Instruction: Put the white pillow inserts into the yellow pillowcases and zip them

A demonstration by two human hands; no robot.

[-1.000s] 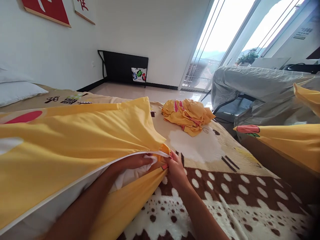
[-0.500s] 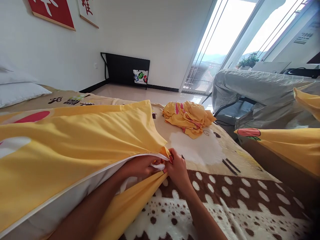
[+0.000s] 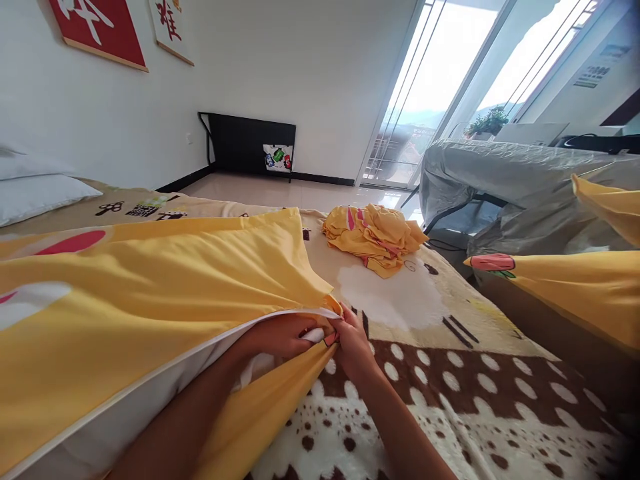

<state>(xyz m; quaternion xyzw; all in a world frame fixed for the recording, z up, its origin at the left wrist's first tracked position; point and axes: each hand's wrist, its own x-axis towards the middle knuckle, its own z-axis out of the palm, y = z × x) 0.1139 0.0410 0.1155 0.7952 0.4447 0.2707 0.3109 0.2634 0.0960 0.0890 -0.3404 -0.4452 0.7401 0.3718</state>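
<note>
A large yellow pillowcase [image 3: 150, 287] lies across the bed with a white pillow [image 3: 260, 363] partly inside its open edge. My left hand [image 3: 280, 337] reaches into the opening and pinches the white pillow's corner. Right beside it, my right hand [image 3: 353, 343] is closed on the corner of the yellow pillowcase, at the end of its white-trimmed opening. Both hands meet at that corner, fingers curled.
A crumpled yellow cloth [image 3: 375, 237] lies farther up the patterned brown and cream blanket [image 3: 450, 387]. More yellow fabric [image 3: 575, 287] hangs at the right. A white pillow [image 3: 35, 190] rests at the far left. A grey covered piece of furniture [image 3: 520, 180] stands beside the bed.
The hands stay at the pillowcase corner; the left hand has pushed the white pillow corner slightly deeper, and the right hand's grip has shifted a little. The view has tilted slightly.
</note>
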